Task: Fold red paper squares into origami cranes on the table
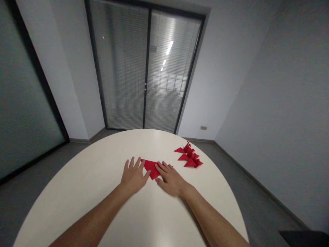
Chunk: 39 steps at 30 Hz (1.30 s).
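Observation:
A sheet of red paper (151, 167), folded into a triangle with its point toward me, lies flat on the white table. My left hand (134, 175) rests at its left side, fingers spread, with the thumb and fingertips at the paper's edge. Over the right part of the paper lies my right hand (169, 179), its fingers stretched out flat on it and its thumb apart. That hand hides much of the paper's right side.
Several folded red paper cranes (189, 156) stand in a row near the right edge of the round white table (110, 154). Beyond the table is a glass door (146, 68) with blinds. A dark object (305, 237) shows at the lower right.

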### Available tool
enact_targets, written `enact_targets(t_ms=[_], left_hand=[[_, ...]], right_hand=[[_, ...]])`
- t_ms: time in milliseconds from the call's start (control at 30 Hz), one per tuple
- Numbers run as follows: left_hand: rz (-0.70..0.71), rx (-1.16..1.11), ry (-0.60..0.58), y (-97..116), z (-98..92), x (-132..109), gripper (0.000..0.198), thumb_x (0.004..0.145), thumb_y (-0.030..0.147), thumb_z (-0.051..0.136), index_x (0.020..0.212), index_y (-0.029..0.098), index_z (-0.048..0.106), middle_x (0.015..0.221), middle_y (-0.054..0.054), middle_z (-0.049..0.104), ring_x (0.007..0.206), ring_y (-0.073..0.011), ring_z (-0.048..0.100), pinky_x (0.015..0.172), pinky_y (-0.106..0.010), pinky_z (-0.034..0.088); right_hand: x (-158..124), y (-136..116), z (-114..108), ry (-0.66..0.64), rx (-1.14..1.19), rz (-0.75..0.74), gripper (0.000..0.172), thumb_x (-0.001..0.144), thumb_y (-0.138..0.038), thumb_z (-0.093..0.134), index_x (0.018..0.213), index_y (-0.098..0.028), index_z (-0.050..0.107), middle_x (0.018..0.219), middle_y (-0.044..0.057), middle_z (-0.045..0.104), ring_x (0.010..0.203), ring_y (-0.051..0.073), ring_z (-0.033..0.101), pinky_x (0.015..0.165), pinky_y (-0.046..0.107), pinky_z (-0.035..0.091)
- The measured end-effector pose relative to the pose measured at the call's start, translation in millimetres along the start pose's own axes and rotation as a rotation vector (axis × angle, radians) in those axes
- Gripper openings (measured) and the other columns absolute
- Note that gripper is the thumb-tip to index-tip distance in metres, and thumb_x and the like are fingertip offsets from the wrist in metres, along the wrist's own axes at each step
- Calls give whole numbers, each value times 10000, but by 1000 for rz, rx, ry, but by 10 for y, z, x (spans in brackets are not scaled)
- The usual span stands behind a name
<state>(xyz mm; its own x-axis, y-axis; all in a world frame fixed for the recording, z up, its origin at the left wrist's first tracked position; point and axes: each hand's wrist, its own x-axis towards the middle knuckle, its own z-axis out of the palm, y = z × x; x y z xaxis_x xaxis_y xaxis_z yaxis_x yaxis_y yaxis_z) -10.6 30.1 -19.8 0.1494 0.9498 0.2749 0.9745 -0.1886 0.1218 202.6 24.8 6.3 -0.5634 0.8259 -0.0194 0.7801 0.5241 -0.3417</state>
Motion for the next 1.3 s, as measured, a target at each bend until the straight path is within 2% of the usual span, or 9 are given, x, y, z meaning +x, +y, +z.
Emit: enact_targets(t_ms=[100, 167, 267, 333, 600, 733, 867, 1033, 1300], left_hand=[[-18, 41, 98, 7, -52, 8, 636, 920, 504, 470, 1382, 71, 530, 1481, -214, 472, 1426, -409, 330, 1181, -579, 151], [58, -7, 122, 29, -83, 12, 589, 934, 458, 469, 1392, 92, 519, 1492, -192, 467, 1422, -360, 358, 1192, -544, 171], [238, -140, 41, 87, -95, -2, 549, 960, 439, 449, 1430, 156, 479, 1497, -138, 479, 1399, -287, 416, 1185, -496, 251], [284, -183, -24, 125, -81, -23, 537, 967, 434, 448, 1443, 187, 466, 1500, -127, 477, 1398, -284, 421, 1165, -510, 292], [227, -191, -48, 106, 17, -64, 486, 973, 432, 452, 1408, 226, 516, 1511, -117, 466, 1412, -357, 377, 1138, -605, 282], [222, -217, -44, 67, 66, -58, 460, 989, 413, 424, 1406, 243, 517, 1508, -104, 472, 1403, -347, 390, 1135, -603, 284], [202, -235, -38, 84, 43, -43, 491, 972, 418, 455, 1420, 222, 493, 1498, -109, 484, 1406, -330, 392, 1146, -576, 286], [165, -219, -57, 126, 22, -28, 538, 948, 397, 475, 1427, 152, 471, 1516, -141, 452, 1416, -319, 386, 1163, -548, 281], [166, -225, -57, 104, 79, -29, 523, 948, 433, 468, 1397, 168, 505, 1515, -146, 452, 1423, -323, 375, 1171, -554, 256]], right_hand=[[6, 0, -2, -3, -5, 0, 690, 987, -528, 355, 1566, -173, 234, 1631, 107, 163, 1516, 304, 106, 1222, 509, 103], [7, 7, 4, 4, -9, -2, 692, 983, -522, 366, 1566, -175, 234, 1632, 103, 164, 1517, 303, 99, 1222, 508, 103], [4, 17, 17, 17, -11, -13, 682, 979, -504, 379, 1567, -189, 234, 1631, 96, 177, 1517, 300, 107, 1220, 510, 112], [3, 20, 24, 25, -9, -24, 680, 979, -491, 384, 1570, -198, 220, 1632, 93, 175, 1516, 295, 114, 1219, 509, 117], [-9, 72, 3, -8, 21, 55, 755, 996, -588, 284, 1565, -100, 197, 1628, 138, 133, 1517, 296, 92, 1230, 484, 107], [-40, 145, -27, 41, 28, 105, 766, 1006, -580, 271, 1552, -47, 216, 1612, 185, 164, 1512, 310, 119, 1225, 504, 130], [-47, 106, -59, 110, 34, -36, 734, 994, -548, 379, 1559, -104, 229, 1612, 167, 184, 1511, 310, 128, 1222, 549, 101], [-28, -12, -79, 45, 75, -280, 665, 981, -461, 467, 1520, -90, 345, 1567, 174, 328, 1474, 286, 279, 1218, 463, 231], [-8, 165, 6, 89, 69, -236, 620, 1015, -478, 388, 1511, -106, 372, 1561, 164, 347, 1470, 301, 288, 1206, 503, 254]])
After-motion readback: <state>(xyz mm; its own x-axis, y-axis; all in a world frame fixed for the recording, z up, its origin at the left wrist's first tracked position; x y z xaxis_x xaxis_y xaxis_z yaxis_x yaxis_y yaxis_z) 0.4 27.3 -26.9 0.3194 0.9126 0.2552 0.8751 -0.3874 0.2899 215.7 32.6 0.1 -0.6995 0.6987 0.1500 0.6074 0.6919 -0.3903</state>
